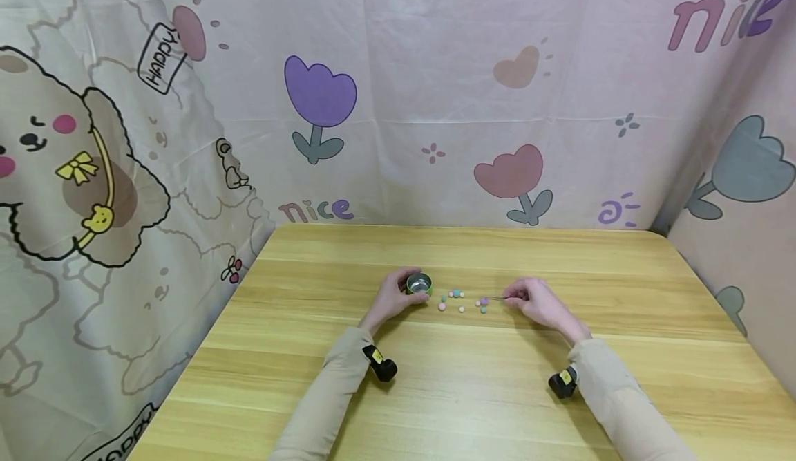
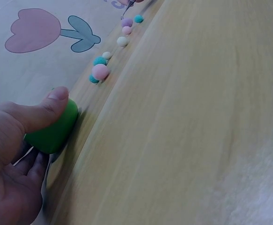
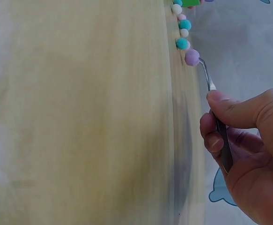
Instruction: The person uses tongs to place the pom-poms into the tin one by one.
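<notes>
My left hand (image 1: 398, 295) curls around a small round tin (image 1: 419, 283), green outside (image 2: 56, 129) and shiny metal inside, standing on the table with its opening up. In my right hand (image 1: 536, 302) I pinch bent-tip tweezers (image 3: 223, 140) between thumb and fingers. Their tip meets a purple ball (image 3: 192, 57); whether it is lifted off the table I cannot tell. Between the hands lie several small balls, among them a pink ball (image 1: 442, 307), a teal ball (image 1: 457, 293) and a white ball (image 1: 461, 309).
The wooden table (image 1: 435, 392) reaches back to a printed cloth (image 1: 423, 88) hanging behind it. More cloth hangs along the left and right sides. A small black camera sits on each wrist (image 1: 381, 364).
</notes>
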A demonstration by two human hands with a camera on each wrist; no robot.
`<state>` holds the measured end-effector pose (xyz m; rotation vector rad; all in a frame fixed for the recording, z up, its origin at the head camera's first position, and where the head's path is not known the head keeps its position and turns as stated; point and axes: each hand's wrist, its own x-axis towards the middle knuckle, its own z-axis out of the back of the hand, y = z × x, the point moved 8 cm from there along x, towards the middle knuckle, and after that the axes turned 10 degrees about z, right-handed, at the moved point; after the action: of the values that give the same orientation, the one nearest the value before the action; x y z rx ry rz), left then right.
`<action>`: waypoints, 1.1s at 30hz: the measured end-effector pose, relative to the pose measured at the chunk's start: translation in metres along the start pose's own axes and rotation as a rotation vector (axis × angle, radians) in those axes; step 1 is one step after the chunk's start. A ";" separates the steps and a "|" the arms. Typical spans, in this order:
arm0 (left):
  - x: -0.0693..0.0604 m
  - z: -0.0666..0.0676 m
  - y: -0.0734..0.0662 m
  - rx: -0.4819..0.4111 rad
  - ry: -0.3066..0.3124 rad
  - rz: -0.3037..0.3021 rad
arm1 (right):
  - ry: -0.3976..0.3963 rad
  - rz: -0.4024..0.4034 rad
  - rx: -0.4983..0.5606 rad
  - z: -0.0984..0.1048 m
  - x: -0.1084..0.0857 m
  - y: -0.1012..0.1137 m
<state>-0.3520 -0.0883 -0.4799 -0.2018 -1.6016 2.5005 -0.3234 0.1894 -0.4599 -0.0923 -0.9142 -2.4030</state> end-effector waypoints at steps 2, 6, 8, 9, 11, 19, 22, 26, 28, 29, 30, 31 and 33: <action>0.000 0.000 -0.001 0.004 0.000 -0.012 | -0.002 -0.007 0.012 0.000 0.000 0.000; 0.000 0.000 -0.002 0.020 -0.005 -0.022 | -0.011 -0.025 0.039 0.001 -0.001 -0.001; 0.000 0.000 -0.001 0.022 -0.007 -0.016 | -0.018 -0.029 0.049 0.002 -0.001 -0.001; 0.001 0.000 -0.001 0.021 -0.008 -0.012 | -0.020 -0.030 0.053 0.002 -0.001 -0.002; 0.001 -0.001 0.000 0.019 -0.007 -0.008 | -0.029 -0.029 0.058 0.003 -0.001 -0.002; -0.001 -0.002 0.000 0.013 0.002 -0.005 | -0.061 -0.033 0.061 0.007 0.002 0.001; 0.000 -0.002 0.001 0.007 0.001 -0.007 | -0.065 -0.045 0.063 0.007 0.004 0.004; 0.001 -0.002 0.000 0.006 -0.002 -0.014 | -0.071 -0.045 0.064 0.007 0.011 0.009; 0.001 -0.001 0.000 0.003 -0.002 -0.014 | -0.077 -0.039 0.065 0.007 0.015 0.011; 0.001 -0.001 0.000 0.001 -0.002 -0.013 | -0.082 -0.035 0.066 0.007 0.017 0.013; 0.001 -0.001 0.001 -0.002 -0.002 -0.011 | -0.086 -0.033 0.065 0.006 0.019 0.014; 0.001 -0.001 0.001 -0.003 -0.001 -0.010 | -0.089 -0.031 0.066 0.006 0.021 0.016; 0.001 -0.001 0.001 -0.007 0.000 -0.007 | -0.094 -0.024 0.065 0.005 0.026 0.019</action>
<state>-0.3528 -0.0879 -0.4810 -0.1965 -1.6084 2.4903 -0.3356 0.1685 -0.4387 -0.1717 -1.0414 -2.4059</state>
